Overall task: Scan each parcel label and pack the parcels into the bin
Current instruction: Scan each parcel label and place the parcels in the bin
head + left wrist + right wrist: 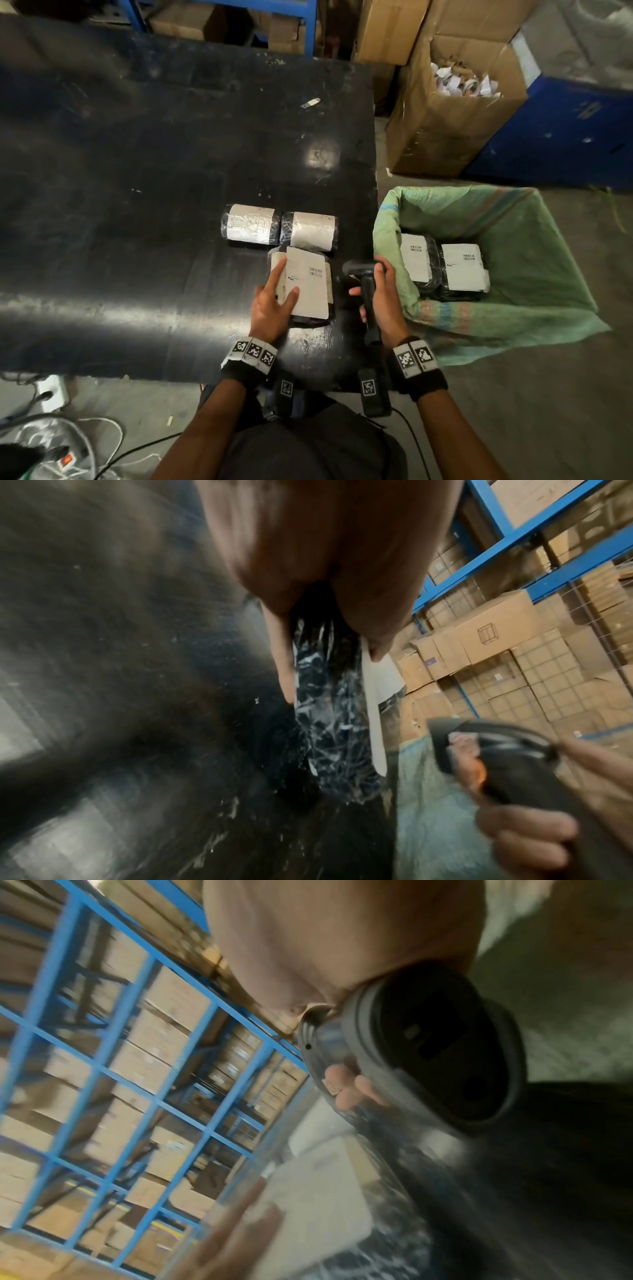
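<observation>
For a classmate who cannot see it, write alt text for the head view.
A right hand grips a scanner beside a labelled parcel that the left hand steadies on a black table; two parcels lie behind, two in the green-lined bin.

Dim head view, glare on table (102, 301); wrist views motion-blurred.

open cardboard box (442, 137) (paper scraps inside) stands beyond blue shelving (103, 1069).

Black wristbands (239, 375) with checkered tags
</observation>
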Demonstrator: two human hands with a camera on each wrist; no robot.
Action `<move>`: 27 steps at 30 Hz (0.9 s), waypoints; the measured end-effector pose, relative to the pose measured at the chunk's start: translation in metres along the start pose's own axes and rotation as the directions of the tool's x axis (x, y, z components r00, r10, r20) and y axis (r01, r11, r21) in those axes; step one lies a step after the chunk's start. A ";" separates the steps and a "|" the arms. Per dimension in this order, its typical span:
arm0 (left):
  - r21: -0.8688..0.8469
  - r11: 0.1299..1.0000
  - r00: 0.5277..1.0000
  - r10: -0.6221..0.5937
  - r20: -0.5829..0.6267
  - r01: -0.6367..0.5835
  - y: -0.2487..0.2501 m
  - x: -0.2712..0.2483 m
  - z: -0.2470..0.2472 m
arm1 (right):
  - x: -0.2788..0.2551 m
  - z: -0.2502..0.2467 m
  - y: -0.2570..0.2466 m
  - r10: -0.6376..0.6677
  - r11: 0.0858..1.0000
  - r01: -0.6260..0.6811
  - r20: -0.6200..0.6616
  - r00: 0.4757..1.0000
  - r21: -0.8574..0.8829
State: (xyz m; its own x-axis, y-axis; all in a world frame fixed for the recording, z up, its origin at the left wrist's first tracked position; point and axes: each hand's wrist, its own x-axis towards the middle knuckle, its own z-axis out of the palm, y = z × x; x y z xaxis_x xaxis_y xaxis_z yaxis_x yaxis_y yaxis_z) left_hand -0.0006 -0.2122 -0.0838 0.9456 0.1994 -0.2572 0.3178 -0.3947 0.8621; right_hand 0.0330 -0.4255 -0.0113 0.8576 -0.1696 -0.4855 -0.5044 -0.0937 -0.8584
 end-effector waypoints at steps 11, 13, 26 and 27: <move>0.053 0.980 0.951 0.197 -0.239 -0.190 0.034 0.000 -0.010 | -0.053 -0.019 -0.079 -0.240 0.955 0.184 0.243 0.940 0.233; 0.035 0.981 0.944 0.192 -0.267 -0.189 0.038 0.004 -0.012 | -0.056 -0.018 -0.086 -0.251 0.950 0.187 0.252 0.935 0.252; -0.011 0.981 0.928 0.182 -0.324 -0.196 0.050 0.014 -0.019 | -0.021 -0.009 -0.065 -0.064 0.992 0.088 0.248 0.967 -0.088; -0.008 0.981 0.925 0.182 -0.334 -0.195 0.049 0.016 -0.021 | -0.012 -0.007 -0.054 -0.002 0.987 0.040 0.234 0.972 -0.159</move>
State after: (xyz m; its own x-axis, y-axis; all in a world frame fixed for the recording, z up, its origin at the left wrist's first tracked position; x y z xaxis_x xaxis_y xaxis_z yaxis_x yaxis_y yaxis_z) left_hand 0.0286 -0.2094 -0.0361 0.9087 0.4124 0.0644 0.1262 -0.4187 0.8993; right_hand 0.0488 -0.4252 0.0419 0.8582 0.0648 -0.5092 -0.4791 -0.2548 -0.8399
